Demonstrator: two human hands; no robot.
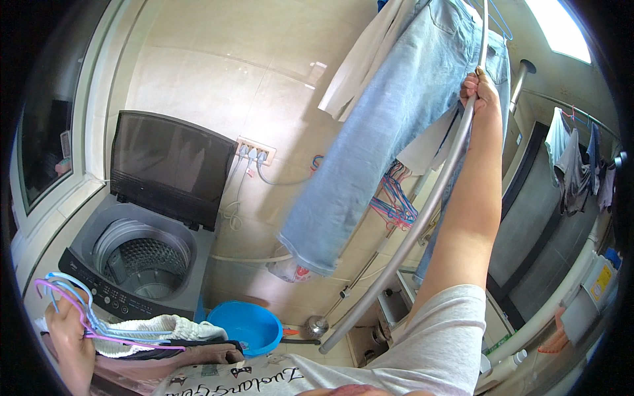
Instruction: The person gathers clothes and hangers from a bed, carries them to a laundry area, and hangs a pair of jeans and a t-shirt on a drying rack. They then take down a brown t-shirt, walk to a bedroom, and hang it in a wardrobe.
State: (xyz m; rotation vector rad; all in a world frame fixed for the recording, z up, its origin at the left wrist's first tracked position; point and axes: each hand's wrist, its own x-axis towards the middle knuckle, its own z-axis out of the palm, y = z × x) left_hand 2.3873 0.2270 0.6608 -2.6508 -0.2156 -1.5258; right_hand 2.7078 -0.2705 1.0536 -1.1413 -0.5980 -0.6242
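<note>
At the lower left, my left hand (72,319) grips several blue and purple clothes hangers (133,341). From these hang a white knit garment (133,331) and a brownish-pink garment (143,364), with something dark between them. My right hand (479,91) is raised at the upper right and closed around a long metal pole (426,222). The pole slants from the floor side up past the light-blue jeans (366,133), which hang behind it. Where the pole's upper end meets the hanging clothes is out of view. A white long-sleeved garment (364,59) hangs beside the jeans.
A top-loading washing machine (143,262) stands at left with its lid (171,163) raised. Beside it is a blue basin (247,329). Plugs fill a wall socket strip (255,152). Spare hangers (394,203) hang behind the jeans. More laundry (574,158) hangs from a rail at right.
</note>
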